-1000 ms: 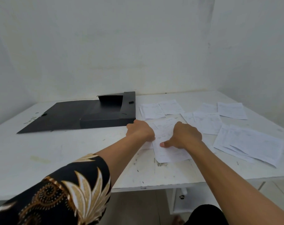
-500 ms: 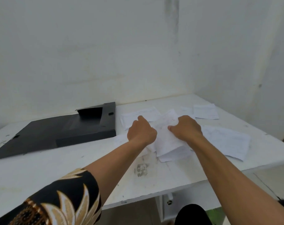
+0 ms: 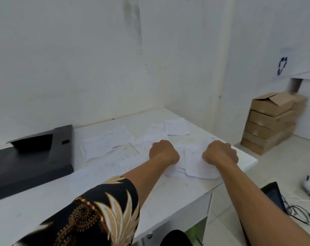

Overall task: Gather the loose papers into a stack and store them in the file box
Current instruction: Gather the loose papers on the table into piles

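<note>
Head view: gathering barely begun, file box still empty of papers.

My left hand and my right hand are both curled into loose fists, knuckles up, pressing on a small overlapping bunch of papers near the right front edge of the white table; whether my fingers actually pinch any sheet I cannot tell. More loose sheets lie spread to the left of my hands, and another sheet sits farther back, apart from the bunch. The black file box lies open at the left of the table, well apart from the papers, with nothing white visible inside. I judge most of the work remains: collect the scattered sheets, square them up, then carry the stack left into the box.
</note>
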Action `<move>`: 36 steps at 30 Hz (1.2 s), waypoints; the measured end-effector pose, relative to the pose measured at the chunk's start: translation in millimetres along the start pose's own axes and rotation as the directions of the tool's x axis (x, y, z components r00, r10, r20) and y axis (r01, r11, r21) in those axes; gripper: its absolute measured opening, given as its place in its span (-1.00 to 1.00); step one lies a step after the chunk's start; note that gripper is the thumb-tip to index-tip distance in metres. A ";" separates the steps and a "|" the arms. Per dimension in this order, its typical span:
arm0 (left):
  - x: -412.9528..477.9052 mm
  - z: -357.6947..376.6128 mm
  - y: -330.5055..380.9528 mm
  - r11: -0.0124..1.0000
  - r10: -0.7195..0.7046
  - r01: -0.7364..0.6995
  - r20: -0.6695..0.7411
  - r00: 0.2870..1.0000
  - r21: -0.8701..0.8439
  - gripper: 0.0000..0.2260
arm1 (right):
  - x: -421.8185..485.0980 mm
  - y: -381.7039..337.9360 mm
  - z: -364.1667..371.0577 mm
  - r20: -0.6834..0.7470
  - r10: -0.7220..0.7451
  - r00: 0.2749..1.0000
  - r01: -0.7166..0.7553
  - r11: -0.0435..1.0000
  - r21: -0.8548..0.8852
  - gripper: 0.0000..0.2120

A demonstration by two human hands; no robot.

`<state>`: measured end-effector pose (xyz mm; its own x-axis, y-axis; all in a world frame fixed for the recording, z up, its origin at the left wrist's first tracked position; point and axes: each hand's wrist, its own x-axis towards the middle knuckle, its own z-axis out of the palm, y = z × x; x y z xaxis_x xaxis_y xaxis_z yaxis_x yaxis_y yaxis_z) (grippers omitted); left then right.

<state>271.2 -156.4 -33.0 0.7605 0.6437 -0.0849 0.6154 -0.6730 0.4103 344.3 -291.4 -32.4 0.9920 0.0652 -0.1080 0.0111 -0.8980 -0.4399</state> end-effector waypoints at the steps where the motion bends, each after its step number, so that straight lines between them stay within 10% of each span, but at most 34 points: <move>1: 1.9 1.0 2.1 1.000 -0.009 0.010 0.007 1.000 -0.009 -0.89 | 0.7 0.2 2.4 0.000 -0.015 1.000 0.015 1.000 -0.005 -0.64; 7: 7.7 1.3 6.8 1.000 -0.002 0.004 0.056 0.998 -0.031 -0.85 | 8.4 0.0 9.6 -0.086 -0.055 0.995 0.059 0.997 0.045 -0.96; 17: 11.5 -28.6 -11.1 0.991 0.000 -0.013 -0.101 0.995 -0.131 -0.86 | 25.4 3.2 -6.1 -0.128 -0.082 0.988 0.115 0.954 0.278 -0.57; 20: 13.1 -42.4 -21.7 0.971 -0.036 -0.002 -0.155 0.987 -0.241 -0.41 | 26.1 0.7 -6.7 -0.090 -0.078 0.993 0.106 0.922 0.373 -0.65; 29: 3.9 -89.5 -91.9 0.908 -0.039 -0.117 -0.359 0.932 -0.402 -0.55 | 10.6 -41.7 -13.2 0.142 -0.128 0.982 -0.026 0.648 0.762 -0.79; 36: -12.8 -105.8 -143.7 0.833 -0.181 -0.033 -0.329 0.927 -0.553 -0.37 | -9.5 -110.4 8.5 0.275 -0.290 0.917 0.004 0.694 0.720 -0.73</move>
<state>151.1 -29.4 5.2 0.5251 0.8385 0.1456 0.3725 -0.3803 0.8465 332.6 -189.2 9.7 0.8714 0.4403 -0.2163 -0.0786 -0.3100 -0.9475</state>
